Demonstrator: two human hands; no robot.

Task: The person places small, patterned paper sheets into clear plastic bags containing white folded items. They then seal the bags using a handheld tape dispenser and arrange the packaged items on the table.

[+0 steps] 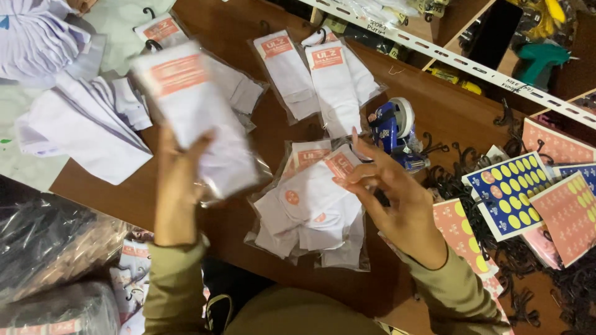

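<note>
My left hand (177, 180) holds up a clear-wrapped pack of white socks (195, 115) with an orange-red label, blurred by motion, above the brown table (248, 37). My right hand (391, 192) hovers with fingers apart over a pile of similar packed white socks (310, 208) lying at the table's near edge. It holds nothing. A blue and white tape dispenser (394, 127) sits just beyond my right fingertips.
More packed socks (326, 77) lie at the back of the table. Loose white socks (81, 118) are heaped at left. Sticker sheets with yellow dots (509, 192) and black plastic hooks (528, 254) lie at right. Plastic bags (49, 242) fill the lower left.
</note>
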